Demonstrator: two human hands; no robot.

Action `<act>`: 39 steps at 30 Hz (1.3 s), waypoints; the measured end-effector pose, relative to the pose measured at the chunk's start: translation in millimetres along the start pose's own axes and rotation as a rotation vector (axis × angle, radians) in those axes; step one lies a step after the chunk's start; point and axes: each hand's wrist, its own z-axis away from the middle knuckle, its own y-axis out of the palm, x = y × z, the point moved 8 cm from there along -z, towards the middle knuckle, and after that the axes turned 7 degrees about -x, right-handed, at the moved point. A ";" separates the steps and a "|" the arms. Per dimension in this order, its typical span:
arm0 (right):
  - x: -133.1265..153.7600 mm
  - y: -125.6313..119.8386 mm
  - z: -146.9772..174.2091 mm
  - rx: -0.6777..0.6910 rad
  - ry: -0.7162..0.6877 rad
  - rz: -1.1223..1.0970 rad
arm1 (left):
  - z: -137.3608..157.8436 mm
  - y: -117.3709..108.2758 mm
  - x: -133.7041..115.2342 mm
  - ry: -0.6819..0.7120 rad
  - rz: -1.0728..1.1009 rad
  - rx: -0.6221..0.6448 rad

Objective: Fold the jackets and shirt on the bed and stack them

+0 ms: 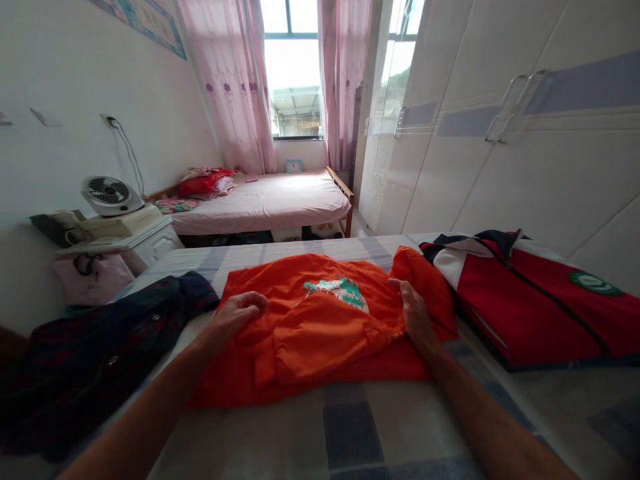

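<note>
An orange T-shirt (320, 340) with a green and white print lies in front of me, part of it folded over toward the middle. My left hand (244, 310) hovers over its left side, fingers loosely curved and apart, with no cloth visible in them. Beside the bunched fabric at the shirt's right end is my right hand (414, 308). Its thumb and forefinger point inward with a gap between them; the other fingers are partly hidden. Whether the right fingers touch the cloth, I cannot tell.
The shirt rests on a bed with a checked sheet (353, 427). A red, white and navy zip jacket (530, 300) lies to the right, a dark patterned garment (115, 347) to the left. Beyond are a second bed (280, 200), a fan (113, 193) on a cabinet, and a wardrobe (450, 167).
</note>
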 end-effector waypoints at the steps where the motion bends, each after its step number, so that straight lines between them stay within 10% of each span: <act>1: 4.9 1.1 0.7 0.013 -0.026 0.043 | 12.6 -8.1 7.3 -0.021 -0.062 -0.049; 7: 43.5 16.7 13.3 0.191 -0.209 0.268 | 66.1 -3.2 15.5 0.044 -0.428 -0.087; 14: 76.5 49.8 61.7 0.549 -0.516 0.536 | 59.8 23.0 15.2 0.184 -0.536 -0.095; 19: 84.7 54.1 84.4 0.575 -0.656 0.658 | 62.4 7.6 -11.8 0.423 -0.776 -0.319; 25: 64.0 68.9 106.9 0.883 -0.526 0.562 | 74.3 24.3 31.3 0.577 -1.011 -0.232; 33: 49.5 74.3 -43.4 0.478 -0.355 0.608 | -6.8 -30.5 -11.3 0.473 -1.034 -0.277; 39: -5.3 112.1 -105.2 0.492 -0.244 0.823 | -111.5 -56.3 6.5 0.353 -1.107 -0.206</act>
